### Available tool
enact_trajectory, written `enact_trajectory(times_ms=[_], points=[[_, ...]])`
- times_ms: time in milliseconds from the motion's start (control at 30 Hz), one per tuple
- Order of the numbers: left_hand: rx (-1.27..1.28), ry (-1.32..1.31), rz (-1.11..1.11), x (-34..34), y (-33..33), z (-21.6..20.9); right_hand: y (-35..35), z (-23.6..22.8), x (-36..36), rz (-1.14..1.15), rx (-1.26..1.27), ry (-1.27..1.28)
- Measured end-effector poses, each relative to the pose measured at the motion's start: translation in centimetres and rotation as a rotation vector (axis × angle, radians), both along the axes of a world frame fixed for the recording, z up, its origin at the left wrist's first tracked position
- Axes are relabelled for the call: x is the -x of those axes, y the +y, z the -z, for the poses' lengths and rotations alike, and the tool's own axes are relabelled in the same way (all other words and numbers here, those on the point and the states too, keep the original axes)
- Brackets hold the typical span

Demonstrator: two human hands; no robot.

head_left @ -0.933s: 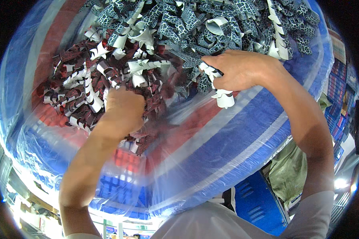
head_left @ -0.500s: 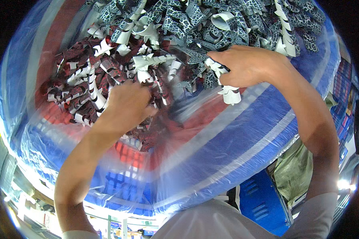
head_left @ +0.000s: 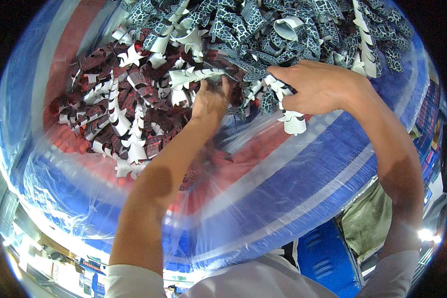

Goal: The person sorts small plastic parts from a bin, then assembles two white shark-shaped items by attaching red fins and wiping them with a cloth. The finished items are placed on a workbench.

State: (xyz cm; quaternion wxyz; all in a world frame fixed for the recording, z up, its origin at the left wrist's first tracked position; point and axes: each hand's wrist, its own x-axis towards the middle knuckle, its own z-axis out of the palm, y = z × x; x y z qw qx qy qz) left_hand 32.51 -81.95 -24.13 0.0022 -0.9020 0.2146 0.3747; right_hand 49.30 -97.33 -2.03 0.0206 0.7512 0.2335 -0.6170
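Red pile (head_left: pixel 126 99): lies at left in the striped bag (head_left: pixel 303 169), over the clear liner (head_left: pixel 49 188); its near part now shows, as the left hand (head_left: pixel 211 102) has shifted right and away from it; the reach is therefore judged to centre on the border between the two piles, closer to the piece held at right.

Left hand: fingers set apart, tips among the pieces, just below a white-toothed piece (head_left: pixel 196 74); whether they pinch anything cannot be told.

Grey pile (head_left: pixel 278 49): spans the far side of the bag, adjoining the red pile; its near edge lies beside the right hand (head_left: pixel 318 89).

Right hand: thumb and fingers closed, pinching the black-and-white strip (head_left: pixel 294 125); the strip slants down, its wide white end hanging over the near side of the bag; this grip is unchanged.

Clearances: the near slope of the bag, between the piles and the torso, gives the widest room for withdrawal; the gap between the hands is narrow and contains loose pieces; the bag's right edge passes under the right forearm, with a cloth (head_left: pixel 365 218) and a blue panel (head_left: pixel 328 258) outside it.
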Motion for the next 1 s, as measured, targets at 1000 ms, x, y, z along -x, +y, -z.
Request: enact_trajectory(times_ms=[1000], points=[[0.071,-0.405,-0.175,-3.8,7.8,-5.5,0.0,0.5,0.2,-0.145,-0.123,-0.127]])
